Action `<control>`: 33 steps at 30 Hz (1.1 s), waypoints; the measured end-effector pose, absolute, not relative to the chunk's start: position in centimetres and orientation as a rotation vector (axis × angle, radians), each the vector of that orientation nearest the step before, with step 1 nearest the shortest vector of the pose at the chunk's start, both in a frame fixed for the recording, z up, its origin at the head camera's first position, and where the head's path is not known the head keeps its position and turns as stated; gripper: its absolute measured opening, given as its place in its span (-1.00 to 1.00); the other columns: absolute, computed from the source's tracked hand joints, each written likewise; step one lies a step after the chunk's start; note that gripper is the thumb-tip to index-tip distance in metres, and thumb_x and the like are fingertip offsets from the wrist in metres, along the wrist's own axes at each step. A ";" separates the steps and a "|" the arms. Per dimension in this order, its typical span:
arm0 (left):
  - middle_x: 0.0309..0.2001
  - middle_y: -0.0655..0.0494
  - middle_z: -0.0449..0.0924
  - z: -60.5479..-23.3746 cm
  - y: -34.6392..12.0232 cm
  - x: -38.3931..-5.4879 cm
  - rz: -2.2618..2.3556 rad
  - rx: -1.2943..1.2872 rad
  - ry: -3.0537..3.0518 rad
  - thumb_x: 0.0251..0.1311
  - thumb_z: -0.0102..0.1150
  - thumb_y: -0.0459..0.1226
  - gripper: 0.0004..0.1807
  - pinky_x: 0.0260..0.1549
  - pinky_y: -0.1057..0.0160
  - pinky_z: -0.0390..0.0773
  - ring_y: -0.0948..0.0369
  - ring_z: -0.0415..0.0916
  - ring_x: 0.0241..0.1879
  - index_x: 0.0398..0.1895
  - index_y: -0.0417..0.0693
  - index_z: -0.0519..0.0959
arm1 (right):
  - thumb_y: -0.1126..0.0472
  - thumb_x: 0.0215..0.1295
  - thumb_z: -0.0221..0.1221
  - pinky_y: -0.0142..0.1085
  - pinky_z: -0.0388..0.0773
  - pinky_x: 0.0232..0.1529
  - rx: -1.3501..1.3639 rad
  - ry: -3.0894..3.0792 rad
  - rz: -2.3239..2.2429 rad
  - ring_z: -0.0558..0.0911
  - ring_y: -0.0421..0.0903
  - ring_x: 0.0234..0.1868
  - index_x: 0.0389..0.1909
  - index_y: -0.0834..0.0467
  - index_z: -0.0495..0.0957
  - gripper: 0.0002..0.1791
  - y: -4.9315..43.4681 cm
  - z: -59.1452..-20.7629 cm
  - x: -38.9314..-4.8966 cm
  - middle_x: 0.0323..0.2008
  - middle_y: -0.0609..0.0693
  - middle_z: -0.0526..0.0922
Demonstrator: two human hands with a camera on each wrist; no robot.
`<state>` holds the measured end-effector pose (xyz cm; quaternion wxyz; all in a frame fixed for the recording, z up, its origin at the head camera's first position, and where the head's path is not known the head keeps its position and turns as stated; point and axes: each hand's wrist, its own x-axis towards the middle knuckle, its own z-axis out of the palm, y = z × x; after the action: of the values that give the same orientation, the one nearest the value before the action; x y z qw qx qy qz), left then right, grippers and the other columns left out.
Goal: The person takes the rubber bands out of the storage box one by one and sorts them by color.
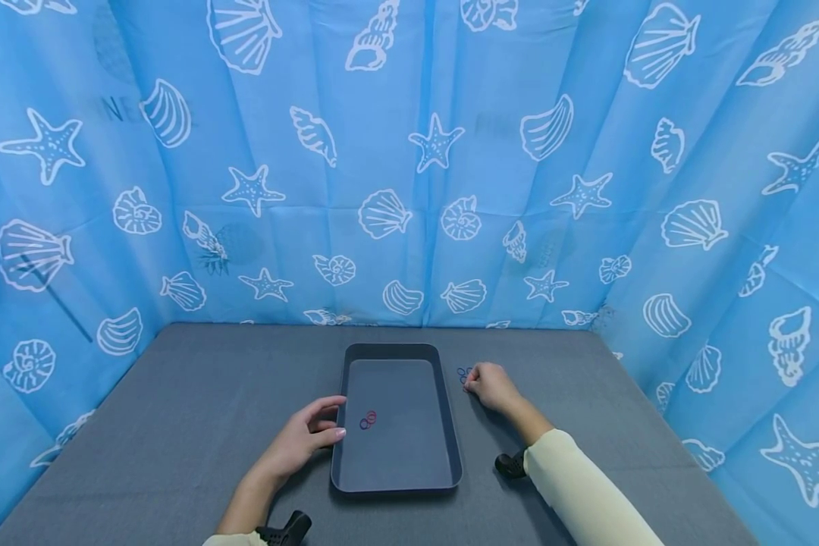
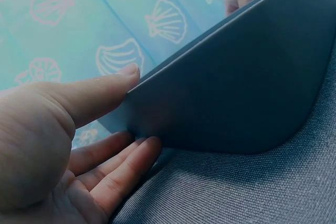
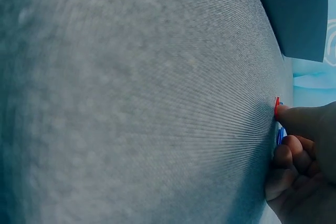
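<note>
A dark grey rectangular tray (image 1: 396, 485) lies on the table, with small red rings (image 1: 371, 417) and a dark blue ring (image 1: 364, 425) inside near its left wall. My left hand (image 1: 307, 434) holds the tray's left side. In the left wrist view its thumb (image 2: 113, 87) rests at the rim while other fingers touch the outer wall low down. Right of the tray, my right hand (image 1: 494, 387) reaches down to the table and pinches a small red ring (image 3: 277, 107) at its fingertips. Blue rings (image 1: 461, 373) lie on the cloth right beside those fingers.
Grey cloth (image 1: 246, 364) covers the table. A blue curtain (image 1: 396, 265) printed with white shells and starfish hangs behind and along both sides. Each wrist carries a black device, such as the right wrist camera (image 1: 510, 465).
</note>
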<state>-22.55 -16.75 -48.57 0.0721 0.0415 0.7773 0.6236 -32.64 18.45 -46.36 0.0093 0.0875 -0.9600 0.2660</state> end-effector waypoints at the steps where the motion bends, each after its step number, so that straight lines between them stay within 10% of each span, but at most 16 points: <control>1: 0.28 -0.14 0.35 -48.6 -16.7 -22.5 1.875 0.124 2.336 0.22 0.30 -0.27 -0.44 -0.05 0.01 0.56 0.06 0.49 -0.01 0.31 0.01 0.43 | 0.34 0.28 0.24 -0.22 0.45 -0.40 0.274 -2.993 0.838 0.47 -0.14 -0.46 -0.51 0.19 0.53 -0.83 18.5 -46.4 -32.7 -0.50 -0.05 0.54; 33: 0.29 -0.16 0.34 -48.5 -16.7 -22.5 1.860 0.093 2.343 0.22 0.30 -0.27 -0.45 -0.05 0.00 0.56 0.06 0.48 -0.01 0.30 0.03 0.44 | 0.27 0.35 0.20 -0.21 0.51 -0.37 0.281 -2.799 1.249 0.56 -0.07 -0.39 -0.21 0.22 0.57 -0.90 13.3 -42.2 -34.4 -0.37 0.02 0.59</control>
<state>-22.55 -16.67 -48.46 0.0741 0.0311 0.7807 0.6197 -34.42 13.30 -42.16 0.0319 0.0913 -0.9089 0.4056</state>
